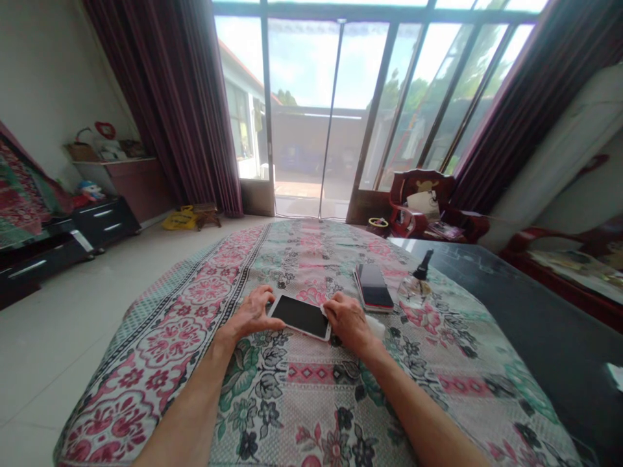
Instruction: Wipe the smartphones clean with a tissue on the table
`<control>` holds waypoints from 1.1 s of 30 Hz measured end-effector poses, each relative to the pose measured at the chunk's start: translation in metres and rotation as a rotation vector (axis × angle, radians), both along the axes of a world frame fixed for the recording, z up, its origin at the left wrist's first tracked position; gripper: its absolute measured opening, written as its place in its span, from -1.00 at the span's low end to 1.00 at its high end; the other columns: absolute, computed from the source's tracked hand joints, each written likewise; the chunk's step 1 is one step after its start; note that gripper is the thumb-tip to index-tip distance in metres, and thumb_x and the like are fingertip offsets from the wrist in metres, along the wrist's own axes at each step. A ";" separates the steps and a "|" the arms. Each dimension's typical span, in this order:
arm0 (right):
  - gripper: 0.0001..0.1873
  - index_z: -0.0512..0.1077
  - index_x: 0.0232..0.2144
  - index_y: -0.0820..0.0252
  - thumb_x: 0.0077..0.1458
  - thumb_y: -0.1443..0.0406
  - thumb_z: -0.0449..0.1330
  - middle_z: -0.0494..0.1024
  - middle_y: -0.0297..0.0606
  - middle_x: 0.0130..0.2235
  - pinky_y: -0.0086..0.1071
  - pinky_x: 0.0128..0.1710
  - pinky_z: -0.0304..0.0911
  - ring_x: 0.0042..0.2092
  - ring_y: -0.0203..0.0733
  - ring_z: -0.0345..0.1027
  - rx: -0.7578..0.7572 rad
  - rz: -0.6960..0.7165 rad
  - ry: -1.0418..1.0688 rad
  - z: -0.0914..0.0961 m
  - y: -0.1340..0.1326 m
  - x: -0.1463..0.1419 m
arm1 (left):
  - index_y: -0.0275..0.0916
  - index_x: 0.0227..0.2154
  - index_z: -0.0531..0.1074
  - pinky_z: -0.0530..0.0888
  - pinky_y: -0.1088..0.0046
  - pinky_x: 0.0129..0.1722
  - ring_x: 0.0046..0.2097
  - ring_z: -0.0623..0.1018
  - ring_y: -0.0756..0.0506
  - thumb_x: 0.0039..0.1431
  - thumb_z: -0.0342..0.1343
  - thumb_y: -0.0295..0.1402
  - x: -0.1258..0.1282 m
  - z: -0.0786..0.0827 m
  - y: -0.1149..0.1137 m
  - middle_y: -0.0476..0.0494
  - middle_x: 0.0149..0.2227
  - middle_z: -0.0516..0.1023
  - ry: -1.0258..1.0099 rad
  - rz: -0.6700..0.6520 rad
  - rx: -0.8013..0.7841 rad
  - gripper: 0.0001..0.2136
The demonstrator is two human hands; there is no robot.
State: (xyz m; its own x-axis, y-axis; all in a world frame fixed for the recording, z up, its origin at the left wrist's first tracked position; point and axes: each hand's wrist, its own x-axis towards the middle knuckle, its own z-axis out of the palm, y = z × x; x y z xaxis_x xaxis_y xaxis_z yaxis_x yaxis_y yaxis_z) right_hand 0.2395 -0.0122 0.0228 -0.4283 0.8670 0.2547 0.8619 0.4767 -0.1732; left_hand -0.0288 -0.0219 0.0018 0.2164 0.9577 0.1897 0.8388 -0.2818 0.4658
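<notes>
A white-framed smartphone (300,316) with a dark screen lies face up on the flowered tablecloth (311,402). My left hand (253,313) grips its left end, thumb along the near edge and fingers at the far edge. At the phone's right end, my right hand (348,318) is closed with its fingertips on the screen's edge. A thin white tissue (376,326) shows beside and under that hand, with a bit of white at the fingertips. Just beyond to the right lies a second phone (374,287), dark-screened, on what looks like a stack or case.
A clear glass bottle (415,290) with a black dropper-like top stands right of the second phone. A dark glossy table (506,311) adjoins on the right. Farther back are a carved wooden chair (421,201), a glass door (311,130) and a yellow bag (180,218) on the floor.
</notes>
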 end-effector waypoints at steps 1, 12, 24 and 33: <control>-0.72 0.52 -0.39 0.16 0.26 0.29 0.04 0.48 -0.24 -0.26 -0.43 -0.22 0.04 -0.23 -0.27 0.30 0.003 -0.004 -0.003 0.000 0.000 0.000 | -0.21 -0.28 0.39 0.33 0.26 0.09 0.10 0.37 -0.26 -0.23 0.32 -0.10 0.000 0.000 0.000 -0.20 0.06 0.34 0.003 -0.008 -0.004 -0.55; -0.67 0.53 -0.40 0.16 0.27 0.27 0.00 0.49 -0.25 -0.29 -0.44 -0.29 0.03 -0.28 -0.29 0.31 -0.029 -0.005 -0.034 0.002 0.002 0.003 | -0.16 0.16 0.23 0.09 0.09 0.25 0.29 0.12 -0.33 -0.23 0.32 -0.03 -0.001 -0.016 0.008 -0.25 0.27 0.15 0.094 0.009 -0.056 -0.18; -0.70 0.52 -0.38 0.15 0.26 0.26 0.02 0.48 -0.23 -0.27 -0.44 -0.27 0.04 -0.27 -0.28 0.30 -0.001 -0.048 -0.023 0.000 -0.002 0.002 | -0.17 0.02 0.32 0.11 0.11 0.24 0.28 0.14 -0.33 -0.32 0.36 -0.05 0.002 -0.015 0.005 -0.24 0.24 0.19 0.048 0.025 -0.031 -0.25; -0.76 0.49 -0.36 0.15 0.26 0.30 0.04 0.46 -0.24 -0.26 -0.45 -0.20 0.08 -0.23 -0.25 0.30 0.061 -0.017 -0.022 -0.009 -0.019 0.005 | -0.20 0.01 0.34 0.12 0.13 0.24 0.27 0.17 -0.33 -0.32 0.36 -0.08 0.009 -0.005 0.002 -0.26 0.22 0.22 0.068 0.045 -0.038 -0.27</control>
State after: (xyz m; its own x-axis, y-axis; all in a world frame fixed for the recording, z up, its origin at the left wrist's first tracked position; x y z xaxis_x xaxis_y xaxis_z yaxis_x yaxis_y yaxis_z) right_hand 0.2444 -0.0313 0.0138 -0.4201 0.8572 0.2978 0.8731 0.4713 -0.1250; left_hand -0.0195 -0.0202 -0.0034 0.1836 0.9730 0.1396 0.8802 -0.2259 0.4174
